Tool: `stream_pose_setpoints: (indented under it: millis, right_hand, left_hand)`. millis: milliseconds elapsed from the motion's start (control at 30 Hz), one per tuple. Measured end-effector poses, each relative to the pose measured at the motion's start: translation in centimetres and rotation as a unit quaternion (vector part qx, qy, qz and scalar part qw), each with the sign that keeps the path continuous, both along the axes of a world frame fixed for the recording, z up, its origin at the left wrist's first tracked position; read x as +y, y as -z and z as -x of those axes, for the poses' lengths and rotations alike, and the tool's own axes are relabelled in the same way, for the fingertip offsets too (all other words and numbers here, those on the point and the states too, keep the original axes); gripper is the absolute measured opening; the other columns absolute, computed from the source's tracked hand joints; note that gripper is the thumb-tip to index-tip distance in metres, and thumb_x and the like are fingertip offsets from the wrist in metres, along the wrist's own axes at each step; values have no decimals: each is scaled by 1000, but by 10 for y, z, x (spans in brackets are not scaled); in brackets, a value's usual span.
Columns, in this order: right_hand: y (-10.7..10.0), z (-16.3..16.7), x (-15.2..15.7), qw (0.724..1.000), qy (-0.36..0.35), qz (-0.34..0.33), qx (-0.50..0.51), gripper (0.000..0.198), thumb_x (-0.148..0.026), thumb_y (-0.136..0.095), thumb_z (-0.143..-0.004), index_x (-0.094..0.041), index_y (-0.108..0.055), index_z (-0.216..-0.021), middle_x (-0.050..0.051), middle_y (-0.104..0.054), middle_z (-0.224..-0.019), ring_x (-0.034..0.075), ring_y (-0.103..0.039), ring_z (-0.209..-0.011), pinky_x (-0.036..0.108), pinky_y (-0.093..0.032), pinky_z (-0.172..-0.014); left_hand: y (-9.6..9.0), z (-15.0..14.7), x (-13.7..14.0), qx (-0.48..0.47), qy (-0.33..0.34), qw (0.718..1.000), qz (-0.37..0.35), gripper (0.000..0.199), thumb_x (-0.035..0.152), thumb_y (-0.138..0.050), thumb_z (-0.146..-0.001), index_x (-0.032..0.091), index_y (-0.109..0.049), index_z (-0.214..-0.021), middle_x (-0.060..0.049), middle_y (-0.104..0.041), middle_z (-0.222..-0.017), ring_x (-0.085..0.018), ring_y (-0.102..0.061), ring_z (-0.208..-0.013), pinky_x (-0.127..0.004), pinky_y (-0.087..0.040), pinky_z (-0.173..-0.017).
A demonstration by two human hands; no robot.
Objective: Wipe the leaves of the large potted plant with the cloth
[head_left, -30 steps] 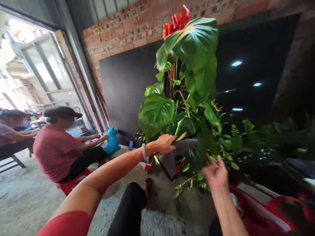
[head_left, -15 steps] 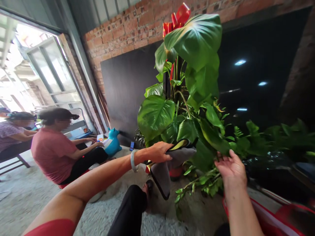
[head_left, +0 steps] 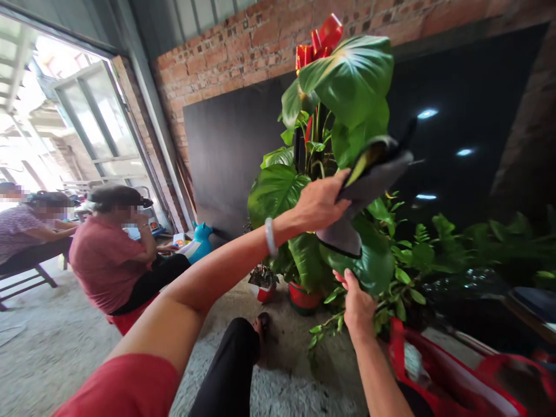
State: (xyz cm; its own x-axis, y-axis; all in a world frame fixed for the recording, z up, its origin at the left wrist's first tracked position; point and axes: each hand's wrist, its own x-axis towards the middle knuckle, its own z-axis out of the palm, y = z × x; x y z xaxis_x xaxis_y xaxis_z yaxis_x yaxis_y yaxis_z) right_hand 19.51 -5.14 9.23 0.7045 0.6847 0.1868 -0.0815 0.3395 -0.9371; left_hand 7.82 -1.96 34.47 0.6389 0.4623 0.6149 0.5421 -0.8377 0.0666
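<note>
My left hand [head_left: 319,204], with a pale bangle [head_left: 270,236] on its wrist, grips a grey cloth [head_left: 376,182] with dark edging and a yellow-green inner side. The cloth is folded, blurred at its far end, and held up in front of a tall potted plant's leaves. Below it, my right hand [head_left: 358,304] has its fingers closed at the lower edge of a broad green leaf [head_left: 377,260]. Part of that leaf is hidden by the cloth. Other large leaves [head_left: 347,75] rise behind, topped by a red ribbon bow [head_left: 325,36].
The plant stands in a red pot [head_left: 304,298], beside a smaller pot [head_left: 263,292]. A red bag [head_left: 434,359] lies at lower right, near more greenery [head_left: 452,231]. To the left sit a person in a pink shirt [head_left: 108,255] and others, near a blue animal-shaped toy [head_left: 200,246].
My left hand has moved up and right with the cloth. My right hand has shifted left and now holds the leaf's edge. The seated person has raised a hand toward the face.
</note>
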Motion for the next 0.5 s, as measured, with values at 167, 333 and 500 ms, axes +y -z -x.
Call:
stream_pose_setpoints:
  millis: [167,333,500]
  right_hand:
    - [15,-1,-5,994,-23,32,-105,28,-49,-70,-86,-21,-72,-81,5,-76,-90,22,-70,-99,41,-50,-98]
    - [30,-8,-7,988,-49,43,-139,34,-54,-62,-90,-23,-72,-86,5,-76,-81,22,-72,-83,41,-55,-89]
    - [41,-11,-8,987,-80,51,-129,25,-44,-65,-90,-22,-72,-98,8,-77,-91,24,-72,-88,38,-56,-84]
  left_hand:
    - [27,-24,1,395,18,913,103,43,21,-66,-86,9,-63,-127,-16,-68,-128,-27,-64,-116,-32,-52,-93]
    - [-14,-2,-13,260,95,960,37,42,25,-63,-88,17,-62,-129,-8,-70,-123,-23,-65,-111,-32,-51,-96]
    - [6,-16,-5,17,-40,998,-52,58,20,-48,-97,11,-38,-153,-16,-63,-134,-27,-61,-120,-39,-49,-102]
